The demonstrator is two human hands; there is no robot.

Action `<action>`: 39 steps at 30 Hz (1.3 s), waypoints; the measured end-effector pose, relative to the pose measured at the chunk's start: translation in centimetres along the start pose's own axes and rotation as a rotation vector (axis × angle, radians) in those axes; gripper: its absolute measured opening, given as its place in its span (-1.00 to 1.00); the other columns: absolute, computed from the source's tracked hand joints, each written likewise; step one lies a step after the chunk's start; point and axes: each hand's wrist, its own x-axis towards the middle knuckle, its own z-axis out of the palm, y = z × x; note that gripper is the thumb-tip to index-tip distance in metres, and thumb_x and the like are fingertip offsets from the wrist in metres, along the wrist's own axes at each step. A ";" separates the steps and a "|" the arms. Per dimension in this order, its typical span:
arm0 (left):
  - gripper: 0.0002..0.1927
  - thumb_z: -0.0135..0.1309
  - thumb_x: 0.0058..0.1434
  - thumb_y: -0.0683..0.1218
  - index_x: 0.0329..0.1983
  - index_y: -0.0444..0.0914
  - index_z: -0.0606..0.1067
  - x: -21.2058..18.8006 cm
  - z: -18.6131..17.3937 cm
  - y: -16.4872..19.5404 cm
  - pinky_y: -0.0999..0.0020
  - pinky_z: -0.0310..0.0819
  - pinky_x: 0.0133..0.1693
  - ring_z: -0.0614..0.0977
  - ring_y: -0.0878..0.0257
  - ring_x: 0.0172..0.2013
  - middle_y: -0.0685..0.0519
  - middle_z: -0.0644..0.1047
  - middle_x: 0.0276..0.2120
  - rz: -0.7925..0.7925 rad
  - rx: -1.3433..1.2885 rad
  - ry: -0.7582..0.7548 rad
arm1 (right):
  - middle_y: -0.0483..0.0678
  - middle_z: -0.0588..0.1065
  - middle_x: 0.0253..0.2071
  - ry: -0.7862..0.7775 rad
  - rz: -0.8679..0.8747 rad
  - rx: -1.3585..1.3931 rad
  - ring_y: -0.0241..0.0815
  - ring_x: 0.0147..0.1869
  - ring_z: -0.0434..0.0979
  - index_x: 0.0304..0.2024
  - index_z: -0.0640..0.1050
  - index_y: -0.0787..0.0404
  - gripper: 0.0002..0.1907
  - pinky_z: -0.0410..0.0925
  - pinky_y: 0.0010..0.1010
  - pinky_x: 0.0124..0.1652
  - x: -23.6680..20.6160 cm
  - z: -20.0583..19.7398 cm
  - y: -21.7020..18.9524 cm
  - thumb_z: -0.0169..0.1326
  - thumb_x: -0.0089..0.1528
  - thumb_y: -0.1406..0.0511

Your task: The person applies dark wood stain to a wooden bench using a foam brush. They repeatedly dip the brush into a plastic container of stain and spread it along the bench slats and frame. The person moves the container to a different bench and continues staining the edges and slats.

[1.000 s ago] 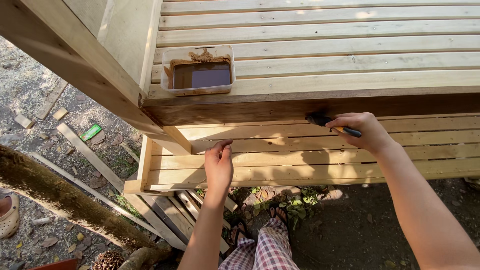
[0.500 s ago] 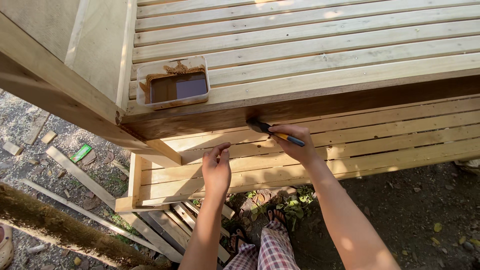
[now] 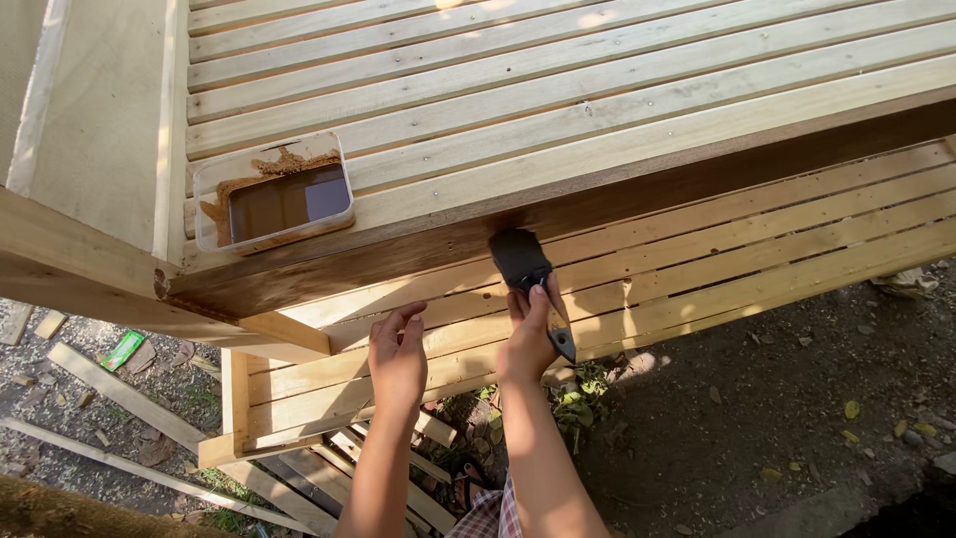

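My right hand (image 3: 528, 344) grips a dark paintbrush (image 3: 525, 267), bristles up against the brown-stained front edge board (image 3: 418, 254) of a slatted wooden frame (image 3: 558, 90). My left hand (image 3: 398, 361) rests with fingers together on a pale lower slat (image 3: 329, 384), holding nothing. A clear plastic tray of brown stain (image 3: 274, 194) sits on the top slats near the left corner, up and left of the brush.
A lower slatted shelf (image 3: 757, 254) runs to the right under the top. Loose wooden planks (image 3: 124, 399) and a green scrap (image 3: 122, 349) lie on the dirt at left. Bare earth with dry leaves (image 3: 797, 418) spreads at right. Stacked slats (image 3: 319, 478) lie beneath.
My right hand and brush have moved left along the front edge board, toward the left hand. The view has shifted so the frame sits further right. The left hand stays on the lower slat.
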 end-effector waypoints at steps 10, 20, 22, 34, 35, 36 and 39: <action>-0.70 -0.03 0.35 -0.04 0.04 -0.13 0.63 0.6 -0.7 0.6 0.25 0.39 0.08 0.53 0.14 -0.02 -0.02 0.46 -0.03 -0.036 0.000 -0.015 | 0.18 0.55 0.00 0.174 -0.202 0.033 -0.02 0.00 0.64 0.06 0.54 0.33 -0.73 0.58 -0.38 0.02 1.6 0.5 -2.7 0.10 0.31 0.38; -0.72 -0.04 0.38 -0.04 0.02 -0.15 0.62 1.3 0.2 1.0 0.28 0.35 0.12 0.52 0.19 0.05 0.02 0.47 -0.01 0.022 0.020 -0.062 | 0.21 0.54 0.03 0.153 -0.186 -0.013 0.01 0.03 0.66 0.09 0.52 0.40 -0.70 0.55 -0.33 0.06 0.5 -0.1 -1.4 0.07 0.33 0.38; -0.71 -0.03 0.37 -0.04 0.03 -0.14 0.62 1.1 0.2 0.9 0.26 0.35 0.11 0.52 0.16 0.02 0.01 0.46 -0.02 -0.014 0.034 -0.067 | 0.20 0.54 0.04 0.192 -0.162 0.022 -0.01 0.04 0.65 0.13 0.50 0.40 -0.67 0.58 -0.35 0.08 -0.1 0.0 -0.7 0.07 0.33 0.38; -0.70 -0.07 0.37 -0.02 0.04 -0.14 0.61 0.5 0.8 1.2 0.23 0.31 0.15 0.49 0.16 0.08 0.00 0.44 0.03 -0.011 0.033 -0.128 | 0.24 0.50 0.09 0.156 -0.094 0.079 -0.04 0.04 0.63 0.15 0.52 0.35 -0.67 0.52 -0.37 0.08 0.6 -1.6 0.9 0.05 0.35 0.35; -0.69 -0.07 0.37 -0.02 0.04 -0.13 0.61 0.4 0.9 1.1 0.23 0.32 0.14 0.50 0.15 0.07 0.00 0.44 0.03 -0.025 0.036 -0.131 | 0.19 0.50 0.09 0.163 -0.075 0.109 -0.07 0.04 0.61 0.17 0.52 0.31 -0.67 0.52 -0.40 0.08 0.7 -1.7 1.0 0.05 0.37 0.33; -0.69 -0.07 0.36 -0.03 0.05 -0.13 0.61 0.4 1.0 1.1 0.23 0.33 0.13 0.51 0.15 0.06 0.00 0.44 0.03 -0.038 0.038 -0.131 | 0.18 0.50 0.08 0.148 -0.067 0.076 -0.06 0.03 0.61 0.15 0.52 0.32 -0.67 0.53 -0.38 0.07 0.9 -1.8 1.1 0.06 0.35 0.34; -0.70 -0.07 0.39 -0.03 0.05 -0.15 0.61 0.3 1.5 1.2 0.25 0.30 0.16 0.50 0.15 0.08 -0.02 0.44 0.03 0.049 0.051 -0.147 | 0.15 0.51 0.06 0.058 -0.035 -0.031 -0.02 0.01 0.61 0.12 0.53 0.35 -0.66 0.55 -0.31 0.04 1.3 -2.2 0.8 0.08 0.30 0.37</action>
